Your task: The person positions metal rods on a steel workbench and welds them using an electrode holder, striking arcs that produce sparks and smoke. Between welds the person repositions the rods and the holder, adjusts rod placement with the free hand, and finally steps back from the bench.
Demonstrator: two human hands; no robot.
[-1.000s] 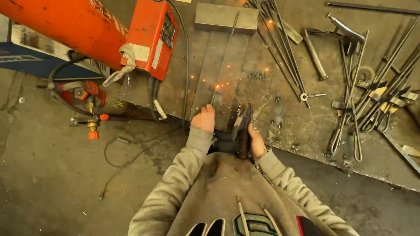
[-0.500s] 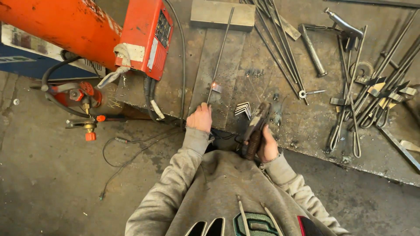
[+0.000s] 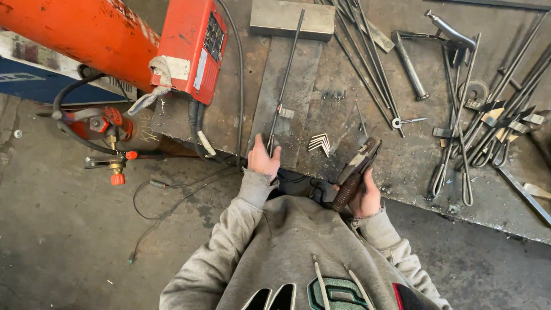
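- Desk (image 3: 402,166): heavy steel plate, scorched and rust-stained, filling the upper right of the view; concrete floor (image 3: 69,241) below and to the left.
- Orange gas cylinder (image 3: 80,34): lies across the upper left corner, with a red regulator (image 3: 109,129) and black hoses beneath it.
- Red welding unit (image 3: 192,51): stands at the desk's left edge, black cables dropping from its underside.
- Flat steel block (image 3: 293,18): rests at the far edge of the desk, under the far end of the long rod.
- Bundle of rods and forged tools (image 3: 488,126): spread over the right side, well apart from the hands.
- Long steel rod (image 3: 284,86): lies straight along the desk from the block toward the person, a small plate tacked at mid-length. No sparks show beside it now, as they did a second ago.
- Electrode holder (image 3: 357,167): now lifted off the joint and drawn back to the right, tip angled up and away.
- Stack of small angle pieces (image 3: 319,142): sits between the two hands, uncovered since the holder withdrew.
- Left hand (image 3: 263,159): fingers closed around the near end of the rod, pinning it to the desk.
- Right hand (image 3: 363,198): clenched on the holder's dark grip.
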